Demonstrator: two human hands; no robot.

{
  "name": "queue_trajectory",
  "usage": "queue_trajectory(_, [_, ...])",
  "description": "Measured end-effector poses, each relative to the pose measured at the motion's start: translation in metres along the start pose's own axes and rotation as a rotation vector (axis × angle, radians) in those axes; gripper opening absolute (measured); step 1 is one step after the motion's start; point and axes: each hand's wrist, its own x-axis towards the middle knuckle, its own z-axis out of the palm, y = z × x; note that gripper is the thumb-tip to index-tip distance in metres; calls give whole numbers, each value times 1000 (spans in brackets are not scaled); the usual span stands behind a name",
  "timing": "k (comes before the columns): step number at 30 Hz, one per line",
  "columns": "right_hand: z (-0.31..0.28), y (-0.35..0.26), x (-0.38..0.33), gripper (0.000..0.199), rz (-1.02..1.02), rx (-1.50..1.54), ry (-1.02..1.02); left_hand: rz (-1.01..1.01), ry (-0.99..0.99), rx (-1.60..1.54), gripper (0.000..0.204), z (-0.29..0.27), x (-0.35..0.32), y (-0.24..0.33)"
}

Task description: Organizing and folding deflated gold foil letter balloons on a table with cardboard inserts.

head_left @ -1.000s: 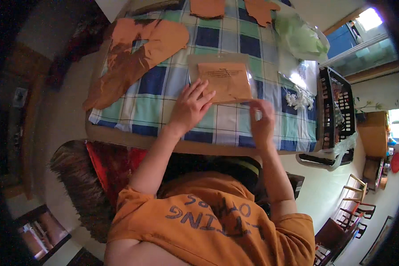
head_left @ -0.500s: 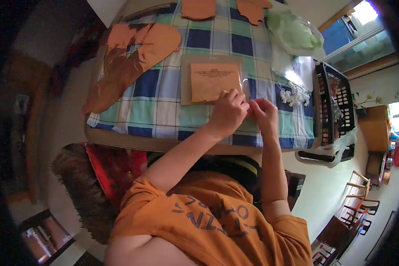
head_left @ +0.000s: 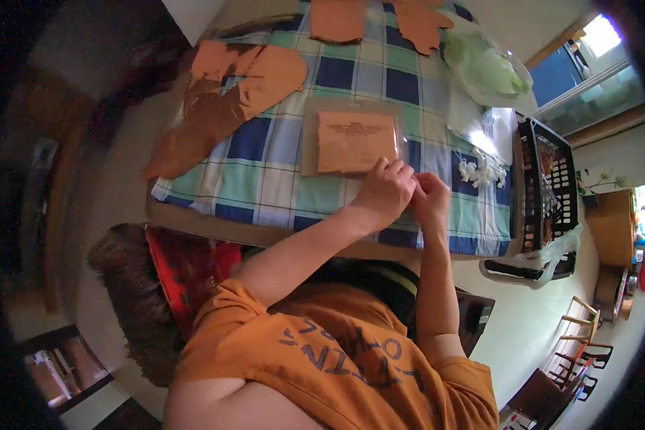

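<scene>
On a checked cloth (head_left: 272,175) lies a flat package (head_left: 356,140): an orange-brown printed sheet or folded piece under clear plastic, on a tan backing. At its lower right corner my left hand (head_left: 387,190) is closed, with the fingers curled and the knuckles up. Right beside it, my right hand (head_left: 431,199) is pinched, its fingertips meeting those of the left. Whatever is between the fingers is too small and hidden to name. To the right of my hands sits a small heap of white strings (head_left: 481,169).
Large orange-brown cut pieces (head_left: 247,100) lie at the far left, with a stack of smaller ones (head_left: 337,20) at the back. A green-and-white plastic bag (head_left: 484,68) rests at the back right. A black crate (head_left: 548,179) stands against the table's right edge.
My hands have come closer together, the right one turning inward against the left. A thin white loop seen above my left hand before no longer shows. The whole view has shifted slightly.
</scene>
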Motion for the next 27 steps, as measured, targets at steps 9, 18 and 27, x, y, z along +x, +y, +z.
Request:
queue_trajectory(9, [-16, -8, -7, 15, 134, 285, -138, -781, 444, -901, 22, -120, -69, -155])
queue_trajectory(18, [-10, -11, -3, 16, 16, 343, -375, -1411, -117, -891, 60, -377, -392, -499])
queue_trajectory(27, [-31, -20, -17, 20, -490, -742, -57, -665, 438, 198, 20, -180, -132, -256])
